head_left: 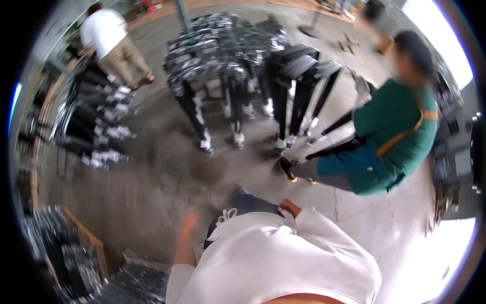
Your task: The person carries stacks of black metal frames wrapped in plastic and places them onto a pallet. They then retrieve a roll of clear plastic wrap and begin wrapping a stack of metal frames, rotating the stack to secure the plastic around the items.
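Below, the left hand [188, 223] hangs open and empty, the right hand [289, 206] unclear, near black white-labelled frames [230, 66].

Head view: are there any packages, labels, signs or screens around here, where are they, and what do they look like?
No package, sign or screen shows clearly.
Possible labels: pale patches on the black metal frames standing mid-floor, too blurred to be sure.
Similar patches: on the dark stacked parts at left.
Wooden crate: lower left, holding dark parts, no label visible.
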Motion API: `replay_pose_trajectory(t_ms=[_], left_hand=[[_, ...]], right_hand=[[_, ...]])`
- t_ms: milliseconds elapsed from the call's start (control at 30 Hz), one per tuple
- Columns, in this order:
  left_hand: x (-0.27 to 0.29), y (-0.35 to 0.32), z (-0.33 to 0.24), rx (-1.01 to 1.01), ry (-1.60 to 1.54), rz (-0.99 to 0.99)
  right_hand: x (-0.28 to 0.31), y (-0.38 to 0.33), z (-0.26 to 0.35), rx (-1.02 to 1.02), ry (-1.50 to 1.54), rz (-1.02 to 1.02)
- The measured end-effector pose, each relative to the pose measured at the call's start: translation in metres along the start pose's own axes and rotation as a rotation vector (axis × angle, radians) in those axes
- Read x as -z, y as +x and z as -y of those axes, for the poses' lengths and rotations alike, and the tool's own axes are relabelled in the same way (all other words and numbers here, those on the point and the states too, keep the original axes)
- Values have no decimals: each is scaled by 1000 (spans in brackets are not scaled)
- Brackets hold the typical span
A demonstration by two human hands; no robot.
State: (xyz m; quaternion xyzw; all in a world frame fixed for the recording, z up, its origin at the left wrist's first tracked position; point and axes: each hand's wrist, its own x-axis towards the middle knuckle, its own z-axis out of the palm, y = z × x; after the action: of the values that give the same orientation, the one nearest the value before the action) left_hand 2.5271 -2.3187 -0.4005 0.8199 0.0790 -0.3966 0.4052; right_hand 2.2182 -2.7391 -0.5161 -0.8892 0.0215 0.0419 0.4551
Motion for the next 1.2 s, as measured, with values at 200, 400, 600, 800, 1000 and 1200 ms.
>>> replay_pose_trajectory(t_ms=[200, 400, 600, 800, 1000, 1200], left_hand=[[34, 3, -10, 465, 158, 405], [108, 115, -31, 424, 563, 388], [9, 188, -184, 170, 684, 265], [-200, 136, -298, -206, 824, 586], [-411, 10, -269, -382, 1001, 889], [-566, -131, -167, -581, 1163, 1196]], right_hand=[[62, 151, 75, -675, 129, -253], [8, 107, 101, -476, 933, -754], [-136, -71, 126, -1209, -138, -368], [-177, -182, 246, -2051, 659, -1127], [-225, -273, 230, -2164, 994, -985], [-178, -398, 145, -1954, 1012, -1213]])
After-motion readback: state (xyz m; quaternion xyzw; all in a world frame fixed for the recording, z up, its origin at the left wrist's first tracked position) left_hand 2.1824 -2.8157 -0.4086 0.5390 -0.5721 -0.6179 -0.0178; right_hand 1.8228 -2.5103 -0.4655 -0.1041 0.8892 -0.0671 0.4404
